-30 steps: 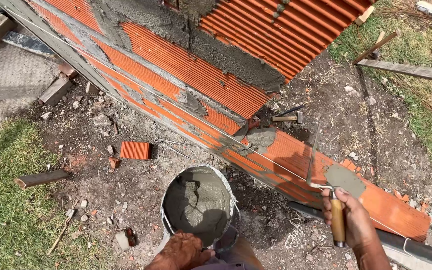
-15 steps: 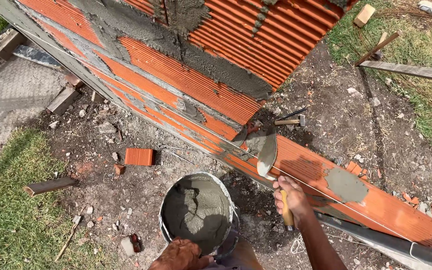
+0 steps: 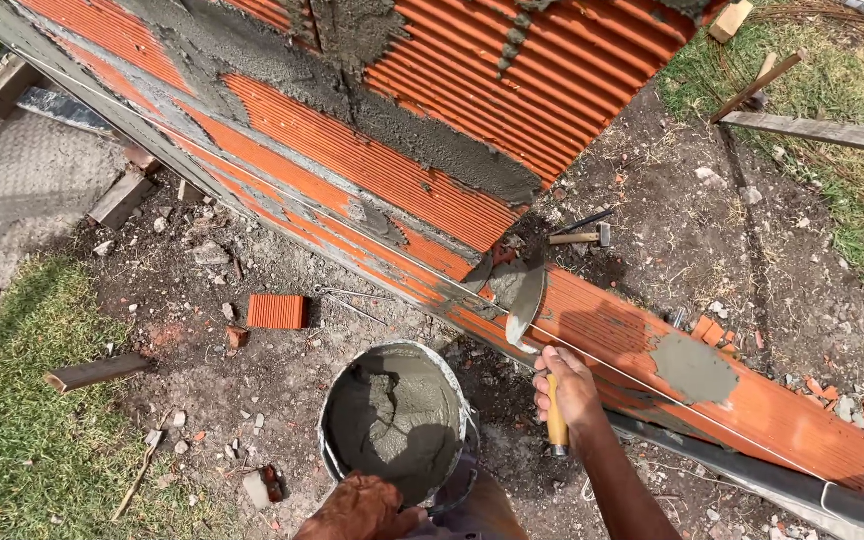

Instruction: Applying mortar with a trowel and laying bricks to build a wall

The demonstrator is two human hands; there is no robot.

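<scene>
Head view. The trowel (image 3: 526,300) has a grey, mortar-smeared steel blade and a yellow wooden handle; its tip rests at the mortar joint of the ribbed orange brick wall (image 3: 402,170). The right hand (image 3: 567,385) is clenched around the handle, forearm angled up from lower right. The left hand (image 3: 362,508) grips the rim of the round metal bucket (image 3: 397,420), which holds wet grey mortar, on rubble-strewn soil.
</scene>
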